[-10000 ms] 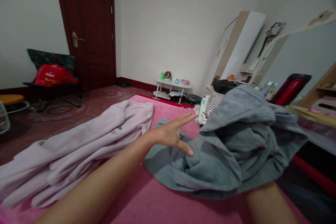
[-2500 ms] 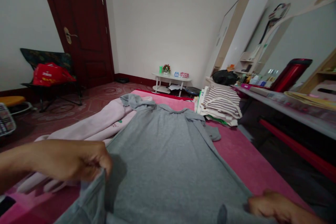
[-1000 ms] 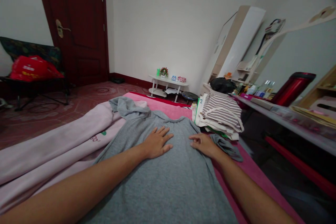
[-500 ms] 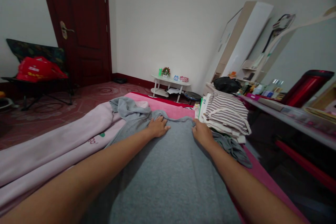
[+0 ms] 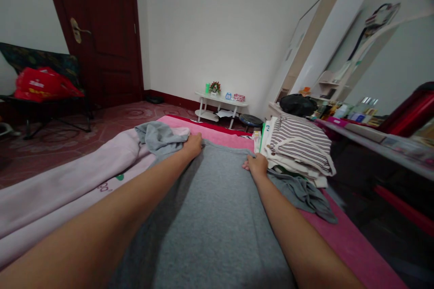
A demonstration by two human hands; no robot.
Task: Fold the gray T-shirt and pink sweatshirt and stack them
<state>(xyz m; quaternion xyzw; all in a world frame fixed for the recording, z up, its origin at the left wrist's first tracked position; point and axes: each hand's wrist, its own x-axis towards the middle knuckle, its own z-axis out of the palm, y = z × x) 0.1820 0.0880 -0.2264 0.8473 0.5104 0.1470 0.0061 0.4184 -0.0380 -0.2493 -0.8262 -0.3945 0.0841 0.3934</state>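
A grey shirt [image 5: 217, 203] lies spread out on a pink bed cover [image 5: 217, 137], its far edge pulled fairly straight. My left hand [image 5: 194, 144] is closed on the left end of that edge. My right hand [image 5: 257, 164] pinches the right end, fingers curled around the cloth. One bunched grey sleeve [image 5: 161, 137] rests left of my left hand, over pale pink clothing [image 5: 84, 162]. On the right, another grey sleeve [image 5: 305, 194] reaches out beside a stack of folded clothes [image 5: 301, 144] topped by a striped piece.
Along the right stands a dressing table [image 5: 383, 142] with bottles and a mirror. A low white table [image 5: 222, 98] is by the far wall, with a black stool [image 5: 251, 120] beside it. At left, a folding chair [image 5: 40, 61] holds a red bag [image 5: 44, 85].
My left hand has moved left and closed on the shirt's far edge, where it lay flatter before. That edge is now straighter. My right hand still grips its end. The view has shifted slightly.
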